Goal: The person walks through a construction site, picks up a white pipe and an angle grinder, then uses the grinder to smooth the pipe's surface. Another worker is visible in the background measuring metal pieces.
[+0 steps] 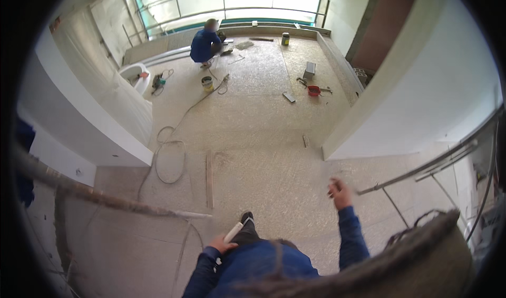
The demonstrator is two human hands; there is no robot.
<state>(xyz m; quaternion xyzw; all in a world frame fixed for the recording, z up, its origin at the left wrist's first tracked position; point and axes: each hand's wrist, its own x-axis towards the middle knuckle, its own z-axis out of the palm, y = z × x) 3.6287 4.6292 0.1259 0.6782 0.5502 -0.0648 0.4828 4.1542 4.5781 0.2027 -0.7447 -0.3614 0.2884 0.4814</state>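
My left hand is closed round a pale, tube-like object held beside my thigh, just behind my dark shoe. What kind of tube it is, I cannot make out. Out to the right, my right hand hangs over the floor with its fingers loosely bent and a little apart, and nothing shows in it. Close to that hand is the end of a metal frame with rungs, but they do not touch.
A long, blurred pole slants in from the left. A wooden strip and a looped cable lie on the floor. Farther off are a bucket, a red container, a grey box and a crouching person in blue.
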